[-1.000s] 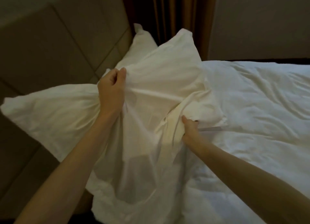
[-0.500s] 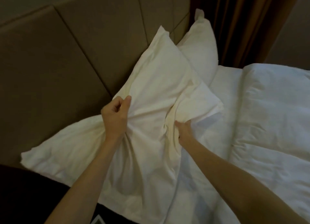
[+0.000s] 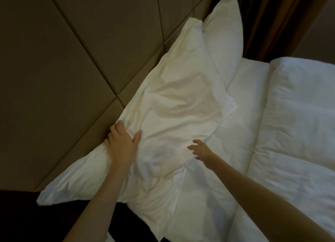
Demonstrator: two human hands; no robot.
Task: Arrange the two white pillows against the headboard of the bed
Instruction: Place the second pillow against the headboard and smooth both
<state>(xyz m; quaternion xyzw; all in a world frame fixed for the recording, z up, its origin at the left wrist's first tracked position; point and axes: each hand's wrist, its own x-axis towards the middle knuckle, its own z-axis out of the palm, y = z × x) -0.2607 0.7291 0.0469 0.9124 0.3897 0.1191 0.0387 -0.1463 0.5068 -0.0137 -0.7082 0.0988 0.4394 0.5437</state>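
A large white pillow [image 3: 174,104] lies slanted against the padded brown headboard [image 3: 72,60]. Behind it, further along the headboard, a second white pillow [image 3: 224,29] stands upright, partly hidden by the first. My left hand [image 3: 121,144] rests flat on the near pillow's left edge, close to the headboard, fingers spread. Just off the pillow's lower right edge hovers my right hand [image 3: 199,149], fingers apart and holding nothing.
A folded white duvet [image 3: 293,125] covers the bed on the right, with white sheet [image 3: 248,82] showing between it and the pillows. Brown curtains [image 3: 272,19] hang behind the far pillow. A dark gap [image 3: 27,214] lies at the lower left, beside the bed.
Both hands have let go of the near pillow's bunched fabric. The pillow has settled against the headboard, my left hand now flat on it and my right hand lifted off.
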